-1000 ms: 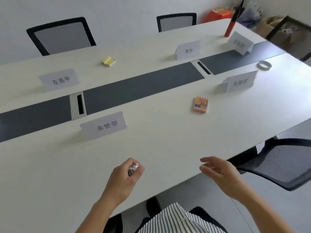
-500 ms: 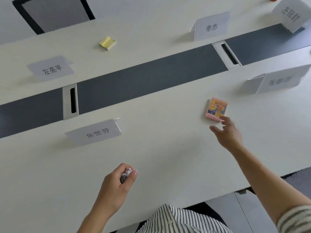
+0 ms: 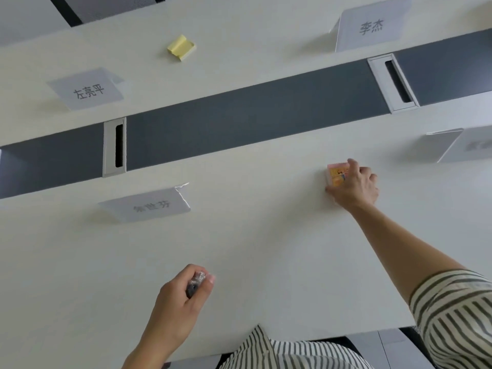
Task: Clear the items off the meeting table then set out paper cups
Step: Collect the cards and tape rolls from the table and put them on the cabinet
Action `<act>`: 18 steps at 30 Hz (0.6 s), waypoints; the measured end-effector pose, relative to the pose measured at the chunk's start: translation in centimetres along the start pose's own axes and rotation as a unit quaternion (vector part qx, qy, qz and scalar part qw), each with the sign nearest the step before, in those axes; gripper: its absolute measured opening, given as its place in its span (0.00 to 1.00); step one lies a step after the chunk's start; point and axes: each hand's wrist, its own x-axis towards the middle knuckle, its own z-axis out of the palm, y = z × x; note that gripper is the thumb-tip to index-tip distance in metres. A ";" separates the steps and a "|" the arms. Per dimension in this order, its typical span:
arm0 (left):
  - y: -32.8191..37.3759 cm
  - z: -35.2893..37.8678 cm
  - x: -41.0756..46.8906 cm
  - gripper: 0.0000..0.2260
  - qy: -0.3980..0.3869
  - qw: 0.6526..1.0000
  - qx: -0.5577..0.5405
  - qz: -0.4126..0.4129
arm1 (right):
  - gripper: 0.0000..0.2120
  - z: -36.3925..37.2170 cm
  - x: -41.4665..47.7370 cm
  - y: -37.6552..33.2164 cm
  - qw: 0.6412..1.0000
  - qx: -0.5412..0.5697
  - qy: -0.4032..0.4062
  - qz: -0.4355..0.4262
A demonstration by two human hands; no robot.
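Right hand round box, mid-table

An office meeting room: a long pale table with a dark centre strip and metal cable slots, folded paper name cards at each seat, and a mesh-backed chair on the far side.

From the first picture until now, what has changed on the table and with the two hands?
The right hand reached forward from the table's near edge to the small pink box and now grips it, fingers curled round it. The left hand still holds the small dark wrapped item near the near edge. The yellow sticky notes and the name cards lie where they were.
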 end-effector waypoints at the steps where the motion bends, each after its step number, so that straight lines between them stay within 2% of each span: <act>1: 0.2 -0.1 0.0 0.07 0.001 1.000 -0.002 0.008 | 0.42 -0.3 -0.2 0.0 1.000 -0.007 -0.015 -0.002; 3: 0.3 -0.3 0.2 0.07 0.009 1.000 -0.005 0.019 | 0.41 -0.3 -0.6 0.2 0.999 0.020 -0.037 0.006; 5: 0.4 -0.9 0.0 0.08 0.012 0.999 -0.013 0.030 | 0.39 -0.9 -1.6 0.3 0.992 0.117 -0.044 0.035; 6: 0.3 -1.3 -0.2 0.08 0.012 0.999 -0.014 0.035 | 0.38 -1.3 -2.3 0.2 0.977 0.196 -0.051 0.058; 8: -0.1 -2.2 -0.8 0.09 0.011 0.999 -0.017 0.046 | 0.36 -2.4 -4.6 0.0 0.924 0.362 -0.084 0.092; 10: -0.7 -3.1 -1.5 0.09 0.013 0.998 -0.013 0.061 | 0.34 -3.5 -7.6 0.1 0.877 0.456 -0.120 0.093; 15: -2.4 -5.3 -3.3 0.09 0.010 0.995 -0.006 0.098 | 0.26 -4.5 -16.7 1.3 0.823 0.548 -0.150 0.021; 18: -4.2 -5.9 -4.0 0.07 -0.010 0.993 -0.007 0.117 | 0.21 -4.0 -22.7 2.5 0.788 0.593 -0.167 0.013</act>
